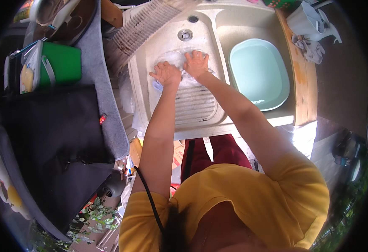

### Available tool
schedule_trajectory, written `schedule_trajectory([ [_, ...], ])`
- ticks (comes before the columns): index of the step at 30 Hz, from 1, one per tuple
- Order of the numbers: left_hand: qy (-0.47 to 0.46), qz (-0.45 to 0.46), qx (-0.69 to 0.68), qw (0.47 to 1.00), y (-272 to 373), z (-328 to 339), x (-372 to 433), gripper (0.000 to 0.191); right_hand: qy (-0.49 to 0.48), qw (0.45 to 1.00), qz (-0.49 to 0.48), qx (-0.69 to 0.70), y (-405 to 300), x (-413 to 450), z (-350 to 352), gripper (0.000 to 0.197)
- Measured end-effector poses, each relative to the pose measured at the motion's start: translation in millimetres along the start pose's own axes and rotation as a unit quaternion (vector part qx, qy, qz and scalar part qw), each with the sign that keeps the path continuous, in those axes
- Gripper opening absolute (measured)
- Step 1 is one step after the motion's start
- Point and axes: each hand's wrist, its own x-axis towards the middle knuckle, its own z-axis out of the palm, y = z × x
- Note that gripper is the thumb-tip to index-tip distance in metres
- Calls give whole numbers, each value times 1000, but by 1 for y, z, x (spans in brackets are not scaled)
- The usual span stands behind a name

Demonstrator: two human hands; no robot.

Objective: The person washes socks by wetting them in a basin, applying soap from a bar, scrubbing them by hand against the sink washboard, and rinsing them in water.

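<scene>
Both my hands are in the left basin of a cream laundry sink (pixel 220 41), pressed on a wet whitish cloth (pixel 192 78) at the upper end of the ribbed washboard part (pixel 195 104). My left hand (pixel 166 73) rests on the cloth's left side, beside a bluish bit of fabric. On its right side lies my right hand (pixel 196 64), fingers bent. How firmly the fingers grip the cloth cannot be told. Suds or water spread above the hands, below the metal drain (pixel 185 35). A light-green plastic basin (pixel 259 75) with water stands in the right compartment.
A corrugated hose or panel (pixel 143 30) slants over the sink's upper left. On the grey counter (pixel 117 135) at left are a green bucket (pixel 64 63), a black bag (pixel 48 126) and a small red item (pixel 103 119). A white pitcher (pixel 304 22) and rag (pixel 311 52) sit at upper right.
</scene>
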Motion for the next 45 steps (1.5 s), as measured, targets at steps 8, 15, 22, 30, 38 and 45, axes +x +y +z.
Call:
schedule_trajectory([
  [8,60,85,-303,947,-33,-17,-130,14,25,977,-63,204,-3,-142,-51,35],
  [15,30,6,13,999,4,2,-5,32,58,998,-25,-25,10,-12,2,37],
  [22,100,85,-229,964,-30,-14,-132,11,58,970,-95,218,-5,-145,-67,28],
  [30,-18,9,-94,995,-10,-5,-42,30,38,994,-28,97,17,-48,7,22],
  [38,43,-6,-88,995,-15,-10,-82,15,12,992,-29,122,-29,-94,-27,30],
  [45,-15,29,-200,979,-33,7,-40,23,-168,976,-52,129,12,-38,-33,28],
])
